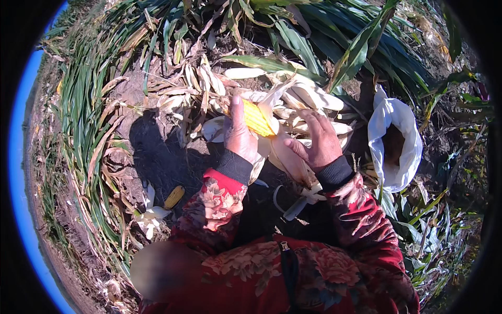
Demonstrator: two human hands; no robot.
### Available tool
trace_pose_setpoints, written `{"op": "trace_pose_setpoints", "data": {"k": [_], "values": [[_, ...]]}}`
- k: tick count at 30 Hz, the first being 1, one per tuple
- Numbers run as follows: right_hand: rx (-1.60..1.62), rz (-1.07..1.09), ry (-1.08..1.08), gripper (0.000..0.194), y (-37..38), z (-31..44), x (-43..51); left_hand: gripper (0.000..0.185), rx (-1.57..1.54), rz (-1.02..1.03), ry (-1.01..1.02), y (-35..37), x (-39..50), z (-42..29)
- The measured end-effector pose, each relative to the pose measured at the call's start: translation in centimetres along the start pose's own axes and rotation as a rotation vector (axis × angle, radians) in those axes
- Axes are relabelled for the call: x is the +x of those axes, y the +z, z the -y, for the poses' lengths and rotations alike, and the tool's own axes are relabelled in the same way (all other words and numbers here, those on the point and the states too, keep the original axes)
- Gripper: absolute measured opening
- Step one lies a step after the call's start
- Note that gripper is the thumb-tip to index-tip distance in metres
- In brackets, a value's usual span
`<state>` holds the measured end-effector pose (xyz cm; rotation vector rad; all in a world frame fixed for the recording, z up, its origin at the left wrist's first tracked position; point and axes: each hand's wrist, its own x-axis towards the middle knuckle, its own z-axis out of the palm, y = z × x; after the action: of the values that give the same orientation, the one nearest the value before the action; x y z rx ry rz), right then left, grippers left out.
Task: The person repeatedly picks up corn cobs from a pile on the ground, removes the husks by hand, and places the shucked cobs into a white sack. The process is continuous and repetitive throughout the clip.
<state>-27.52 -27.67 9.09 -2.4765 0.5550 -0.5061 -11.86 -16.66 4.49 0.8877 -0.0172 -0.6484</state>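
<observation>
My left hand [240, 131] grips a yellow ear of corn [257, 119] near its silk end, the thumb lying along it. Pale husk leaves [292, 157] are peeled back from the ear and hang down toward me. Just right of the cob is my right hand [317, 139], its fingers apart and the thumb close to the husk; whether it touches the husk I cannot tell. Beneath and beyond both hands lies a heap of dry husks [196, 94], with a pale, husk-covered ear [245, 73] at its far side.
A white sack [411, 145] stands with its mouth wide at the right. Another yellow cob [174, 197] lies on the soil at the left, beside torn husks [153, 216]. Cut green corn stalks [82, 129] lie along the left, and more leafy stalks [345, 35] across the far side.
</observation>
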Motion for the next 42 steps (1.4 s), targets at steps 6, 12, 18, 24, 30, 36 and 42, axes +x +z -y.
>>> {"op": "trace_pose_setpoints", "data": {"k": [6,12,18,24,30,36,42], "values": [[0.394,0.299,0.22,0.063,4.8,0.4,-1.5,0.06,-0.047,0.053,-0.12,2.3,-2.3,-1.0],[0.266,0.405,0.046,0.042,4.3,1.2,-2.3,0.055,-0.057,0.091,-0.368,1.0,-0.7,-1.6],[0.074,0.35,-0.368,0.028,3.7,-1.1,-3.5,0.042,0.116,0.446,-0.692,-0.2,-1.8,-1.3],[0.788,-0.187,0.453,0.033,-1.0,-6.5,0.5,0.058,-0.237,0.134,-0.442,0.1,0.4,-3.4],[0.138,-0.231,0.412,0.061,-1.5,-7.7,0.3,0.051,-0.248,0.123,-0.351,-2.2,1.5,-3.2],[-0.093,1.239,-0.115,0.065,8.3,-4.9,-8.8,0.03,0.01,0.021,-0.186,-3.2,2.3,-4.1],[-0.013,1.144,-0.104,0.05,7.4,-3.6,-6.4,0.04,1.514,0.015,0.335,-10.1,-0.6,-11.7]]}}
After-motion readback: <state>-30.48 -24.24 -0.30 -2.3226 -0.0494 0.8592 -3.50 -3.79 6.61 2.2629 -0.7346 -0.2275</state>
